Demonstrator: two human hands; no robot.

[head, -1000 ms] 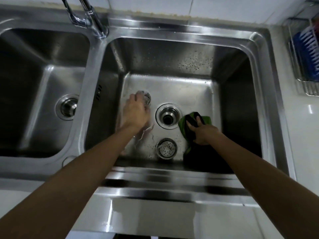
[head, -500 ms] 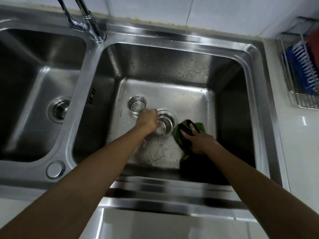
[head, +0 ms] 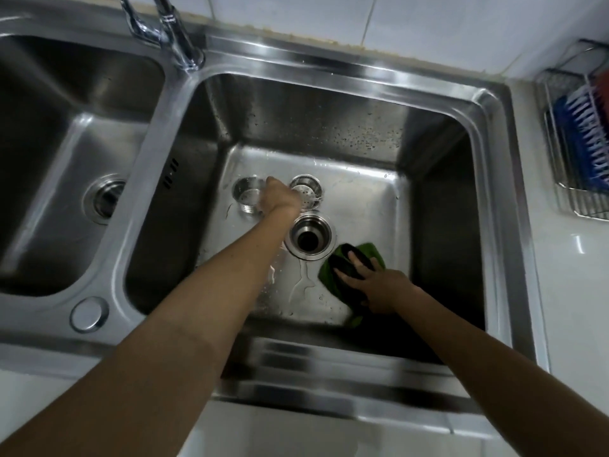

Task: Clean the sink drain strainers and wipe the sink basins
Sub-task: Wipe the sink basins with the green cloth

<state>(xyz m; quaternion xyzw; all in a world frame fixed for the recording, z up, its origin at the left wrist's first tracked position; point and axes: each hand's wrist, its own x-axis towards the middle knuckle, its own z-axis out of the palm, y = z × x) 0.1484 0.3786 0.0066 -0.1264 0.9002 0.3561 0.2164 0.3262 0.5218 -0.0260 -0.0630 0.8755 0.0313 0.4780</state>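
- Two steel strainers stand on the wet floor of the right basin (head: 313, 127), behind its drain (head: 309, 237): the left strainer (head: 247, 196), a shiny cup, and the right strainer (head: 308, 191), whose perforated bottom shows.
- The left hand (head: 280, 201) sits between them and overlaps the near edge of each; it is blurred and seen from the back, so whether its grip is apart or closed on a strainer cannot be told.
- The drain's hole is dark, with water trails running toward the front wall.
- The right hand (head: 379, 285) presses a green cloth (head: 370, 253) with a dark patch onto the floor just right of the drain, its grip apart and fingers spread.
- The left forearm crosses the front rim and hides part of the floor.
- A faucet (head: 171, 31) rises behind the divider beside the left basin (head: 49, 159).
- A wire rack (head: 566, 179) on the bench (head: 576, 291) holds a blue brush (head: 590, 133).
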